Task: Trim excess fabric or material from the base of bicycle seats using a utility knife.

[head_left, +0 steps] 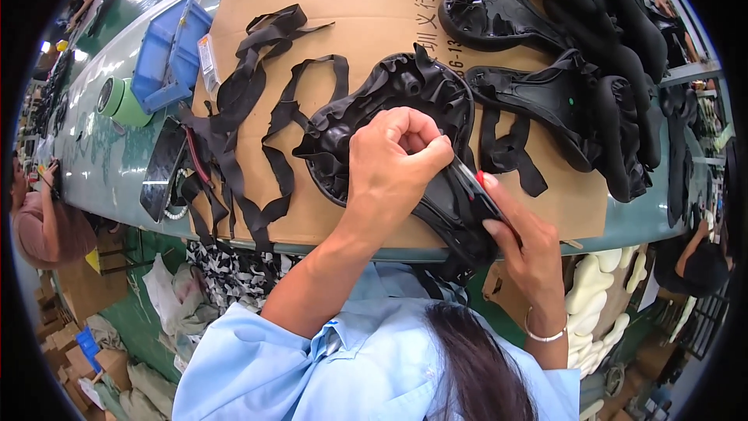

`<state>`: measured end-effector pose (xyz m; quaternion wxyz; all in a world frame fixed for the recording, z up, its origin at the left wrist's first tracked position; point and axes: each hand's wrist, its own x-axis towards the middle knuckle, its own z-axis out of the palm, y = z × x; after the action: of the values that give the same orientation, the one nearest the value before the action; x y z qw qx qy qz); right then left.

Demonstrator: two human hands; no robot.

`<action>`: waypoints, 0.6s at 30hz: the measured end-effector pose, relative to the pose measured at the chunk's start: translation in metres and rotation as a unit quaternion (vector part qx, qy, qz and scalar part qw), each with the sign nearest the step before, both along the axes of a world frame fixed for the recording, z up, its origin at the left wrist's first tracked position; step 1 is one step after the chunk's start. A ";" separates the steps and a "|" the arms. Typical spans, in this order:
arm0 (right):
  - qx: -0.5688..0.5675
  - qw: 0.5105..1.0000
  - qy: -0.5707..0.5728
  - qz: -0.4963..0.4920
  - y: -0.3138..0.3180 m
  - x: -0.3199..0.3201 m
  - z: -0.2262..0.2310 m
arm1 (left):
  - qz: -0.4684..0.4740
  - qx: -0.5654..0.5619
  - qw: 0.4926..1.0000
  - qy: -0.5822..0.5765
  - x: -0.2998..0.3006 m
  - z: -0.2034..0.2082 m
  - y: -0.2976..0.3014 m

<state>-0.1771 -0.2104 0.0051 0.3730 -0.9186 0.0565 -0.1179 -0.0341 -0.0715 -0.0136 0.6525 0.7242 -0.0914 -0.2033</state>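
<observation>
A black bicycle saddle (404,83) lies underside up in front of me, its dark cover gathered in folds round the rim. Over its middle, my left hand (397,152) is closed in a pinch; what the fingertips hold is hidden. My right hand (523,235) grips what looks like a slim utility knife (485,199), grey and black with a red part by the thumb. The knife slants up to the left, its far end at my left fingertips. Beneath it runs the saddle's narrow nose.
Brown cardboard (354,8) covers the table. Black fabric strips (273,164) tangle on the left, beside a phone-like dark slab (164,157), a blue bin (167,54) and a green roll (125,101). More black saddles (499,8) pile up on the right. Other people work at both sides.
</observation>
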 end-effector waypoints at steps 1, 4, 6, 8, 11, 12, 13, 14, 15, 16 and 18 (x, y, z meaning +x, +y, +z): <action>0.027 1.000 0.003 -0.004 0.000 -0.005 -0.001 | -0.003 -0.034 0.999 0.018 -0.001 0.000 0.003; 0.054 0.997 0.052 0.004 -0.012 -0.007 0.007 | -0.065 -0.119 0.987 0.080 0.006 -0.003 0.009; 0.055 0.994 0.097 0.015 -0.019 -0.010 0.016 | -0.081 -0.145 0.980 0.106 0.007 -0.003 0.010; 0.024 0.991 0.119 0.050 -0.021 -0.020 0.025 | -0.067 -0.223 0.965 0.117 0.007 -0.003 0.011; 0.007 0.974 0.228 0.011 -0.010 -0.045 0.053 | -0.041 -0.309 0.941 0.131 0.004 -0.001 0.012; -0.003 0.963 0.269 -0.010 -0.008 -0.050 0.058 | -0.017 -0.343 0.930 0.131 0.003 0.001 0.011; -0.011 0.964 0.266 -0.022 -0.007 -0.051 0.063 | -0.015 -0.361 0.924 0.124 0.003 0.002 0.006; -0.102 0.959 0.262 -0.020 -0.002 -0.049 0.067 | -0.027 -0.371 0.920 0.123 0.005 0.003 0.007; -0.193 0.946 0.258 -0.020 0.004 -0.048 0.071 | -0.100 -0.273 0.947 0.135 0.007 0.002 0.012; -0.205 0.944 0.255 -0.036 0.007 -0.042 0.073 | -0.172 -0.175 0.959 0.140 0.009 0.003 0.013; -0.290 0.930 0.224 -0.021 0.009 -0.030 0.072 | -0.242 0.091 0.922 -0.288 0.005 0.005 0.006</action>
<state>-0.2073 -0.2013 0.0768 0.0654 -0.9879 0.1211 0.0722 -0.0291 -0.0654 -0.0084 0.4604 0.7638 -0.4285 -0.1453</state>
